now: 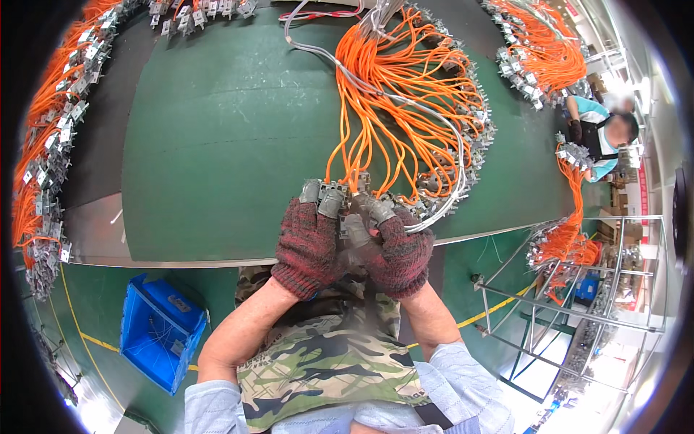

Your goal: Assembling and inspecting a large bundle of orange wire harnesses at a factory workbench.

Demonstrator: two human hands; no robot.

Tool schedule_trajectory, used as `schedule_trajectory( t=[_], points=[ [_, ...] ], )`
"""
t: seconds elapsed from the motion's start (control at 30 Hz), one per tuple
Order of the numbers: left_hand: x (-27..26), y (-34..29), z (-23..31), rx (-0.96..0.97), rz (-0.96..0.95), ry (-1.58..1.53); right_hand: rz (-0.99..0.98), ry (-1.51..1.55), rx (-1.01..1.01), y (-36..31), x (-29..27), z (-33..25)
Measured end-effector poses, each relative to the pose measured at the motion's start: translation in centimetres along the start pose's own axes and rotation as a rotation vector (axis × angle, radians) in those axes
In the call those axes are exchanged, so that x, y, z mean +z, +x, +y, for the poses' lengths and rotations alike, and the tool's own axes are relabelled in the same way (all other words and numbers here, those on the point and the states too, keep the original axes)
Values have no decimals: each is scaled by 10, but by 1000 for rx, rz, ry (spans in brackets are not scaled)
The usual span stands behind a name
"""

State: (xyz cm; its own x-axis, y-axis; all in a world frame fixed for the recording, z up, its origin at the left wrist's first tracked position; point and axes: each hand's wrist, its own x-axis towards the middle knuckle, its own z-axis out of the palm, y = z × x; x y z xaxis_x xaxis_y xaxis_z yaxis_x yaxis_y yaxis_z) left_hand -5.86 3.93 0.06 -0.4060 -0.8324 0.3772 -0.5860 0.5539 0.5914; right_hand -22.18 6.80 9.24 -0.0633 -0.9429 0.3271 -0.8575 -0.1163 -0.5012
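Note:
A large fan of orange cables (pixel 394 94) lies on the green tabletop, with small grey metal connectors (pixel 477 137) at the cable ends. My left hand (pixel 307 242), in a dark red knitted glove with grey tape on its fingertips, is closed on a metal connector at the near end of the bundle. Beside it, my right hand (pixel 401 253), gloved and taped alike, has its fingers bent in toward the same spot. It is partly blurred, and whatever is pinched there cannot be made out. A loose grey-white cable (pixel 463 163) curves round the bundle's right side to near my right hand.
More orange cable bundles (pixel 43 166) line the left side, and another (pixel 546 50) lies at the far right. Below the table's near edge (pixel 217 265) stands a blue crate (pixel 163 333). A metal rack (pixel 571 311) is at right, near a co-worker (pixel 600 134).

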Motion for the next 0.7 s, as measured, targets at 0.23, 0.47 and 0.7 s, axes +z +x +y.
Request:
schedule_trajectory(
  t=[0.23, 0.47, 0.7],
  points=[
    [-1, 0, 0, 19, 14, -29, 95, 107, 18, -5, 6, 7],
    [10, 0, -6, 15, 91, -101, 157, 157, -47, -2, 20, 12],
    [7, 4, -4, 26, 110, -110, 95, 90, -74, 3, 21, 7]
  ],
)
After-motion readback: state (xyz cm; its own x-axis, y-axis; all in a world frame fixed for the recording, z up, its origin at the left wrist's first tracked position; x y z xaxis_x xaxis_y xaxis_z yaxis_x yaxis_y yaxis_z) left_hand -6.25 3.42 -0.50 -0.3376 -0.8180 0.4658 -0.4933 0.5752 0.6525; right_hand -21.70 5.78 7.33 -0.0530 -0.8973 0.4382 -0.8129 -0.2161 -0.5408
